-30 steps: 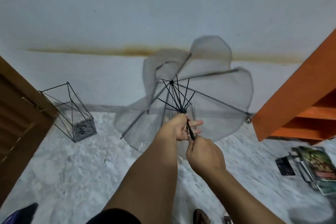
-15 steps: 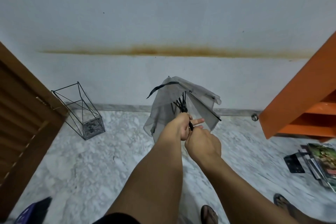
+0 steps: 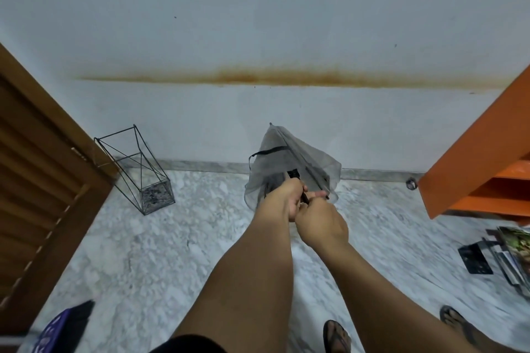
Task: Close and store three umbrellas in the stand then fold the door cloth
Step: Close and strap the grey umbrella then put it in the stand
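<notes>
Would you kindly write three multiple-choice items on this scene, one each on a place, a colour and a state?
1. Where is the wire stand?
A. On the floor left of the umbrella, by the wall
B. On the orange shelf
C. In the right hand

2. What colour is the umbrella canopy?
A. Red
B. Grey
C. Yellow

3. What state is the umbrella in?
A. Fully open
B. Folded in, held by both hands
C. Standing in the stand

Answers:
1. A: the stand sits on the marble floor near the door, with the umbrella to its right.
2. B: the fabric is sheer grey.
3. B: the canopy hangs collapsed while the left hand and right hand grip its black shaft.
</notes>
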